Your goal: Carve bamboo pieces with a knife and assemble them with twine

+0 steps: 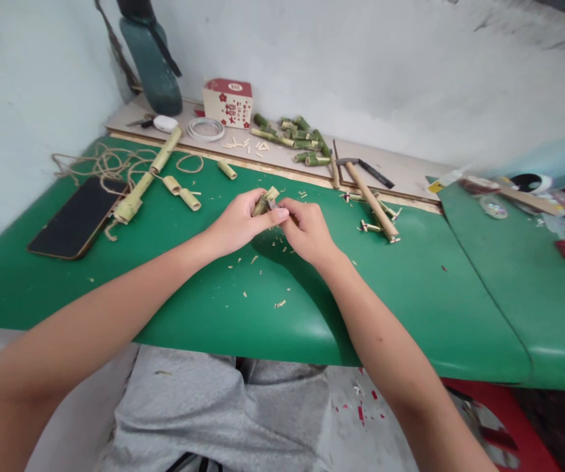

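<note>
My left hand (242, 219) is closed around a short bamboo piece (264, 200), held a little above the green table top. My right hand (308, 229) pinches a small grey metal blade (272, 205) against the bamboo, and the left thumb reaches across to it. Fingers cover most of the blade, so its full shape is hidden. Pale bamboo shavings (280, 304) lie scattered below both hands. Near the left hand are short cut bamboo tubes (189, 199) and another tube (227, 170).
At left lie a phone (77, 217), twine (103, 160) and a jointed bamboo figure (139, 190). A bottle (152, 65), box (227, 103), tape roll (206, 130) and green bamboo pieces (307, 144) stand behind. A hammer (371, 200) and black marker (375, 174) lie at right.
</note>
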A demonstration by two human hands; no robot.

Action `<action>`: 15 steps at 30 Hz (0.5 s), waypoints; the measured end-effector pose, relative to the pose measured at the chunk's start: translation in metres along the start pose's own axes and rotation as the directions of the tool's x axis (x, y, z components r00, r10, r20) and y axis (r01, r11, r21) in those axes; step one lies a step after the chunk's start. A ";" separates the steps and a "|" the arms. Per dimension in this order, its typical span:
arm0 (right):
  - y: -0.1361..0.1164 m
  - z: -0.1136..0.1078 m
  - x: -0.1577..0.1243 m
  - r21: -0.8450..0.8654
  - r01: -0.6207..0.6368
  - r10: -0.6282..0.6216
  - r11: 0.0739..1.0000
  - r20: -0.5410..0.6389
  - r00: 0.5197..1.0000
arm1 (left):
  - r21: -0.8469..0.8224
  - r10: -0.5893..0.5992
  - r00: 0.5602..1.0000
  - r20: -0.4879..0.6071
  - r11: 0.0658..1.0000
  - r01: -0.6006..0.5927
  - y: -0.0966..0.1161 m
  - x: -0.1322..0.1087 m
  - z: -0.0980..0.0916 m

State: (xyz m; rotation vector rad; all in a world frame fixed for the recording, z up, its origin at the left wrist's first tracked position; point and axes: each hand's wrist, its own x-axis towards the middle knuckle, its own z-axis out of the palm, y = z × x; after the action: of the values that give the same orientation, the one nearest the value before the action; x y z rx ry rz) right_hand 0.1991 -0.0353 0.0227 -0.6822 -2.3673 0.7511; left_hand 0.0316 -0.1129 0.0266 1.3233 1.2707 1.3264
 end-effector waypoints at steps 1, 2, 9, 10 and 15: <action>0.000 -0.001 0.000 0.007 0.005 -0.005 1.000 0.011 1.000 | -0.003 -0.002 1.000 0.007 1.000 0.002 0.000 0.000 0.000; 0.000 -0.001 0.000 0.014 0.010 -0.010 1.000 0.023 1.000 | -0.005 -0.004 1.000 0.014 1.000 0.004 0.000 0.000 -0.001; -0.001 -0.005 -0.001 0.019 0.019 -0.021 1.000 0.082 0.996 | -0.002 -0.004 0.999 0.044 1.000 0.004 0.001 0.000 -0.002; -0.001 -0.005 -0.001 0.016 0.019 -0.020 1.000 0.083 0.996 | 0.000 -0.005 0.999 0.045 1.000 0.005 0.001 0.000 -0.002; -0.001 -0.004 -0.001 0.003 0.014 -0.015 1.000 0.074 0.997 | 0.011 0.000 0.999 0.051 1.000 -0.001 -0.001 0.001 -0.003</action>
State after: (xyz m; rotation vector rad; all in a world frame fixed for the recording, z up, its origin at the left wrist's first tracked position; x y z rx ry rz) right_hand 0.2020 -0.0355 0.0255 -0.6458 -2.4356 0.7854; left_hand 0.0285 -0.1121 0.0263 1.3567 1.2446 1.2800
